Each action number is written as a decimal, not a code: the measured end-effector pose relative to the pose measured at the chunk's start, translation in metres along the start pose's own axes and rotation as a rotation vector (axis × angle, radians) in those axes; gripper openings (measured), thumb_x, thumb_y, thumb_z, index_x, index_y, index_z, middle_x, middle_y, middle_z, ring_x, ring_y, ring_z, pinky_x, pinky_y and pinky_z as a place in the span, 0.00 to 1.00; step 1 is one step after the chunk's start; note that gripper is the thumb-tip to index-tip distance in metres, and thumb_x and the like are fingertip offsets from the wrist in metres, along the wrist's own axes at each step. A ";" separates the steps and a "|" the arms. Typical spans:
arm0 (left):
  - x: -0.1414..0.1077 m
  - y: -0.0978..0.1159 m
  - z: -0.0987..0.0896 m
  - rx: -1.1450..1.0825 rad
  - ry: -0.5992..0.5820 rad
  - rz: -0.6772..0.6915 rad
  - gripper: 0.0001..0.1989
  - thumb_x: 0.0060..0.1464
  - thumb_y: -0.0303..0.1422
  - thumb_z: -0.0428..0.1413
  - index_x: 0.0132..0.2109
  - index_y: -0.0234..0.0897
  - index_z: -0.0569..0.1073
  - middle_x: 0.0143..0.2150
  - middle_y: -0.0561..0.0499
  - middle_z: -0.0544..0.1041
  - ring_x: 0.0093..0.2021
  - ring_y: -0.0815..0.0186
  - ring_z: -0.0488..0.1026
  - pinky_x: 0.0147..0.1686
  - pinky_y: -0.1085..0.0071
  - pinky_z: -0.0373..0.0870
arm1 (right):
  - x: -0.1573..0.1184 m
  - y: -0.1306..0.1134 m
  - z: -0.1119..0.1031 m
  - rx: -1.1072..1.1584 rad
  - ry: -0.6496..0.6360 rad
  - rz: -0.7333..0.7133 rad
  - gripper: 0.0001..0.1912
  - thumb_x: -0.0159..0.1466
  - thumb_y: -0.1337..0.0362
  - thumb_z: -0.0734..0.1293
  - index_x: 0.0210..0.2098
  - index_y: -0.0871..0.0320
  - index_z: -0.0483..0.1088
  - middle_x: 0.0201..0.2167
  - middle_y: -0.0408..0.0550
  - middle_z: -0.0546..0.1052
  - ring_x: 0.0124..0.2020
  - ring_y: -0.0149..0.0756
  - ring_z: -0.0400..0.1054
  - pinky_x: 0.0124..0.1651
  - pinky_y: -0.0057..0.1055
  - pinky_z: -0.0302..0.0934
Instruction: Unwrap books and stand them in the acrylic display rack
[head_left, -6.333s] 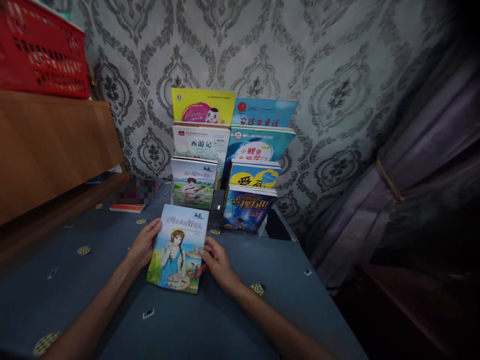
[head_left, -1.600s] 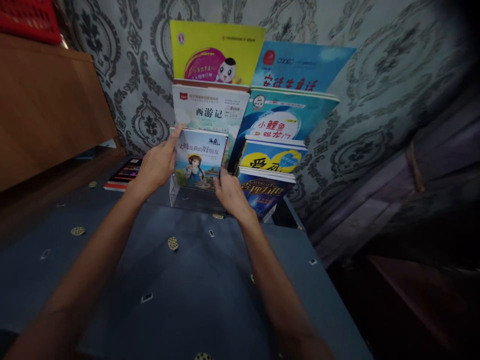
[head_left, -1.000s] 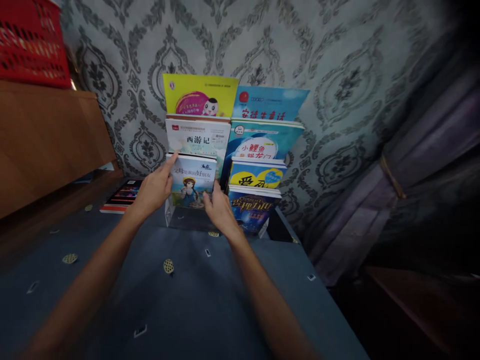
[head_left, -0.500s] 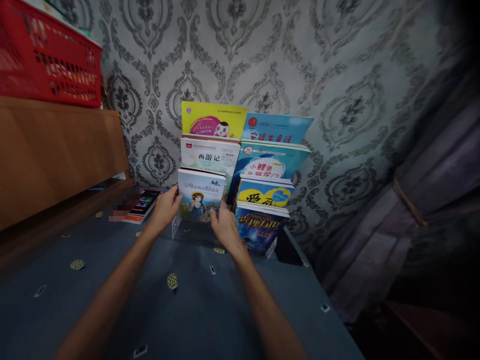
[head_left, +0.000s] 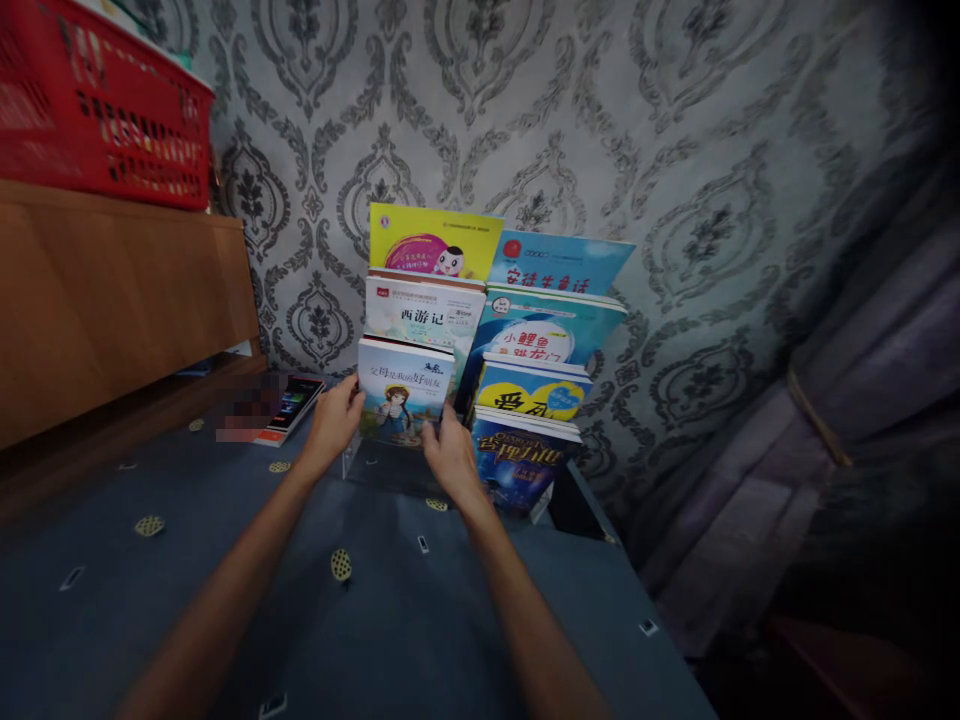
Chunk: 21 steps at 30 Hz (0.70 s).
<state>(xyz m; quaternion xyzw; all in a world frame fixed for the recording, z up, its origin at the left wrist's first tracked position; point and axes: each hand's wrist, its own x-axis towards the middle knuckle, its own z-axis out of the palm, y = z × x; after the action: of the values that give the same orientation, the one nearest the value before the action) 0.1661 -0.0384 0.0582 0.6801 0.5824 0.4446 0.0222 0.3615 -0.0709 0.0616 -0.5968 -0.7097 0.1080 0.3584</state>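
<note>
My left hand (head_left: 337, 418) is closed on the left edge of a light-blue book (head_left: 403, 408) with a girl in a yellow hat on its cover. On the book's lower right edge, my right hand (head_left: 452, 452) grips with thumb in front. The book stands upright at the front of a tiered clear stand (head_left: 390, 468). Behind it rise a white book (head_left: 420, 305) and a yellow book (head_left: 435, 235). In the right column are a dark-blue book (head_left: 517, 465), a yellow-and-blue book (head_left: 529, 390), a teal book (head_left: 551, 325) and a light-blue book (head_left: 566, 262).
A small pile of books (head_left: 296, 405), partly blurred out, lies left of the stand on the dark patterned cloth (head_left: 375, 620). A red basket (head_left: 112, 120) sits on a wooden cabinet (head_left: 120, 290) at the left. Patterned wallpaper is behind; a tied curtain (head_left: 780, 500) hangs right.
The camera view has shifted slightly, so the stand and books appear a little further right. Both hands keep their hold on the light-blue book, with no clear movement against the stand.
</note>
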 end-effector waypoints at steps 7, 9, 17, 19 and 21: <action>-0.003 -0.001 0.004 -0.029 0.020 -0.002 0.22 0.59 0.31 0.47 0.58 0.32 0.73 0.48 0.40 0.82 0.47 0.56 0.79 0.49 0.63 0.72 | 0.002 0.006 0.003 0.027 0.015 -0.017 0.25 0.67 0.67 0.58 0.62 0.68 0.62 0.49 0.62 0.80 0.50 0.47 0.76 0.53 0.37 0.65; -0.002 -0.002 0.004 -0.042 0.015 0.001 0.22 0.59 0.31 0.48 0.58 0.32 0.73 0.49 0.40 0.82 0.47 0.56 0.78 0.50 0.63 0.72 | 0.003 0.010 0.005 0.027 0.032 -0.037 0.24 0.67 0.67 0.58 0.61 0.66 0.64 0.48 0.61 0.81 0.48 0.47 0.77 0.52 0.38 0.66; -0.003 -0.005 0.004 -0.003 0.013 0.065 0.19 0.61 0.29 0.49 0.58 0.36 0.71 0.53 0.40 0.79 0.52 0.56 0.75 0.56 0.59 0.69 | 0.010 0.028 0.009 0.034 0.043 -0.109 0.21 0.67 0.62 0.58 0.56 0.63 0.69 0.47 0.61 0.81 0.47 0.49 0.76 0.50 0.40 0.67; -0.001 -0.007 0.005 -0.004 0.023 0.069 0.18 0.62 0.28 0.49 0.57 0.36 0.71 0.52 0.40 0.78 0.53 0.56 0.74 0.56 0.58 0.68 | 0.011 0.032 0.010 0.051 0.043 -0.116 0.22 0.66 0.61 0.58 0.55 0.63 0.69 0.47 0.61 0.81 0.47 0.49 0.76 0.50 0.41 0.67; 0.001 -0.009 0.007 -0.018 0.019 0.061 0.17 0.61 0.28 0.49 0.56 0.35 0.72 0.50 0.41 0.78 0.52 0.56 0.73 0.56 0.58 0.69 | 0.013 0.035 0.011 0.078 0.039 -0.122 0.22 0.65 0.59 0.58 0.53 0.63 0.70 0.47 0.61 0.81 0.47 0.49 0.76 0.51 0.41 0.67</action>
<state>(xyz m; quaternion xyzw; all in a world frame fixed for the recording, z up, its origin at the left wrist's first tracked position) 0.1635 -0.0316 0.0499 0.6932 0.5574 0.4569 0.0093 0.3812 -0.0468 0.0376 -0.5400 -0.7330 0.1019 0.4010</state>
